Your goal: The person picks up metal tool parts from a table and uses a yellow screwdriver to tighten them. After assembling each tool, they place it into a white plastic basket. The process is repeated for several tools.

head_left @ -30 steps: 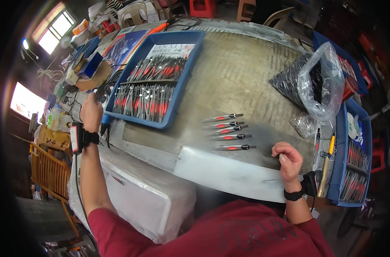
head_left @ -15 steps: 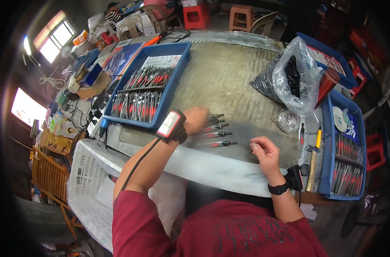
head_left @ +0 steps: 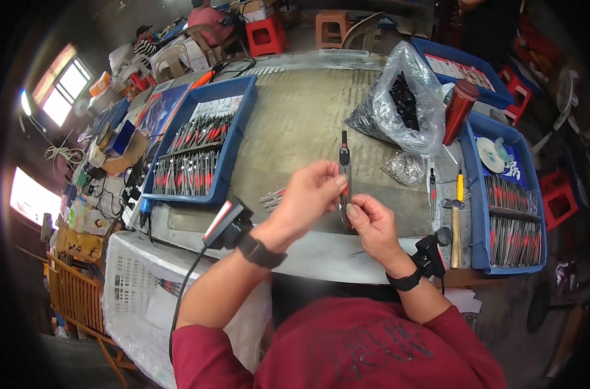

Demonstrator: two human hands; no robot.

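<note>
A slim pen-like tool [head_left: 345, 155], dark with a red part, stands nearly upright over the near middle of the table. My left hand [head_left: 311, 194] pinches its middle between thumb and fingers. Closed around its lower end are the thumb and fingers of my right hand [head_left: 374, 230], just below and right of the left. Several similar slim pieces [head_left: 272, 198] lie on the table, partly hidden behind my left hand. A blue tray [head_left: 242, 139] to the left holds two rows of such pieces with red and dark parts.
On the right are a clear bag [head_left: 426, 126] of black parts, a small bag of metal bits [head_left: 404, 170], a dark red cup [head_left: 461, 111], a hammer [head_left: 456, 236], a yellow-handled tool [head_left: 460, 187] and another blue tray [head_left: 486, 267]. A white basket [head_left: 123, 279] stands lower left.
My left hand has moved right from the pieces on the table and now holds one upright. My right hand has come left and grips its lower end. The view has shifted slightly.
</note>
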